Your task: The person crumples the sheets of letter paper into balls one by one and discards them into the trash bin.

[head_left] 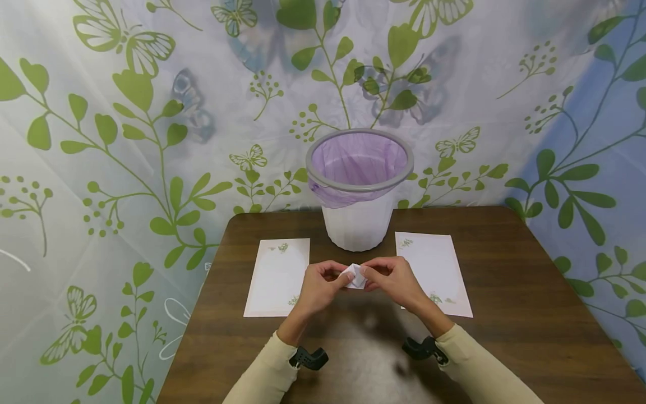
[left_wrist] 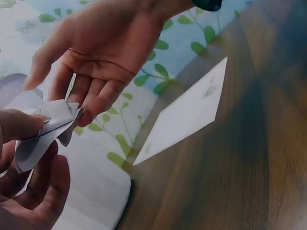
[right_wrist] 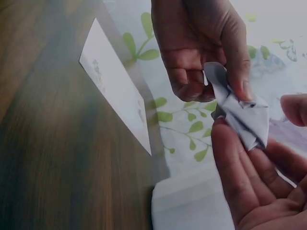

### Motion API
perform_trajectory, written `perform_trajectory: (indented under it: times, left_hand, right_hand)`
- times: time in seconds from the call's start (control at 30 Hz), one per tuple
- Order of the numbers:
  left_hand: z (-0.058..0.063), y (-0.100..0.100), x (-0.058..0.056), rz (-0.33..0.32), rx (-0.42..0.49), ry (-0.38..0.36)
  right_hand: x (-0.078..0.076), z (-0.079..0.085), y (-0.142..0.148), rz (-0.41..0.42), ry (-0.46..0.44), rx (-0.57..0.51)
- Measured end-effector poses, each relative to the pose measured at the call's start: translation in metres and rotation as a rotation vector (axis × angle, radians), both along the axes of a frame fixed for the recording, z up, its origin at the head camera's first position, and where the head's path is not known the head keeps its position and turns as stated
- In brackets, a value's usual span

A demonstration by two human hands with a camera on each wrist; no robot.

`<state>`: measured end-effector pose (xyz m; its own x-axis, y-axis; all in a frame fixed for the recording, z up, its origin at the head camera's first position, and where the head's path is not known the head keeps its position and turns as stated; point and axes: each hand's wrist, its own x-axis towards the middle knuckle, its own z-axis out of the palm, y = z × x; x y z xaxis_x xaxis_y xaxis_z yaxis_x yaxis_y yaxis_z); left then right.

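A small piece of folded white paper (head_left: 355, 276) is held up over the table between both hands. My left hand (head_left: 323, 286) pinches it, with the thumb (right_wrist: 240, 81) pressed on its upper face and the fingers curled behind. My right hand (head_left: 396, 280) supports the other side on its fingers (right_wrist: 249, 172). Its thumb (left_wrist: 45, 64) is lifted apart from the paper in both wrist views. Creases and overlapping folds show on the folded paper (right_wrist: 242, 115) in the right wrist view; part of it is hidden by the left hand.
Two flat sheets with printed green sprigs, a left sheet (head_left: 277, 275) and a right sheet (head_left: 429, 269), lie on the brown wooden table (head_left: 520, 269). Behind the hands stands a white bin (head_left: 358, 224) with a grey rim and purple liner. A leaf-patterned curtain (head_left: 202, 157) hangs behind.
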<state>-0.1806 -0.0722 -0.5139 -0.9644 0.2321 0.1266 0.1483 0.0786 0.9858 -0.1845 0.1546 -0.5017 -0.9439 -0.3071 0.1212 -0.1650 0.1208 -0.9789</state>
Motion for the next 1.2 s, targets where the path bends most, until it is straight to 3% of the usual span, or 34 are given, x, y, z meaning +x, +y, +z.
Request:
perform_trajectory:
  times: [0.17, 0.33, 0.5, 0.63, 0.73, 0.83, 1.03, 1.13, 1.2]
  left_hand:
    - [0.000, 0.001, 0.001, 0.036, -0.141, 0.158]
    - [-0.003, 0.002, 0.001, 0.103, -0.232, 0.228]
    - [-0.002, 0.003, 0.003, 0.177, -0.317, 0.264]
    - [0.001, 0.004, 0.004, 0.177, -0.371, 0.278]
    - [0.003, 0.002, 0.004, 0.126, -0.362, 0.223]
    - [0.004, -0.001, 0.003, 0.066, -0.309, 0.115]
    - [0.005, -0.007, 0.000, 0.007, -0.189, -0.049]
    - [0.005, -0.007, -0.001, 0.007, -0.135, -0.095]
    - [0.006, -0.008, -0.001, 0.014, -0.120, -0.108]
  right_hand:
    - [-0.001, -0.002, -0.002, -0.011, -0.097, 0.000]
    - [-0.001, -0.006, -0.002, 0.037, -0.089, 0.011]
    - [-0.002, -0.007, 0.000, 0.012, 0.125, 0.148]
    - [-0.002, -0.006, -0.002, -0.063, 0.322, 0.267]
    - [-0.001, -0.006, -0.004, -0.113, 0.458, 0.332]
    - [0.000, -0.006, -0.005, -0.145, 0.589, 0.378]
    - [0.000, -0.009, -0.007, -0.139, 0.789, 0.421]
    - [-0.001, -0.010, -0.007, -0.117, 0.835, 0.419]
    - [-0.002, -0.009, -0.006, -0.088, 0.794, 0.412]
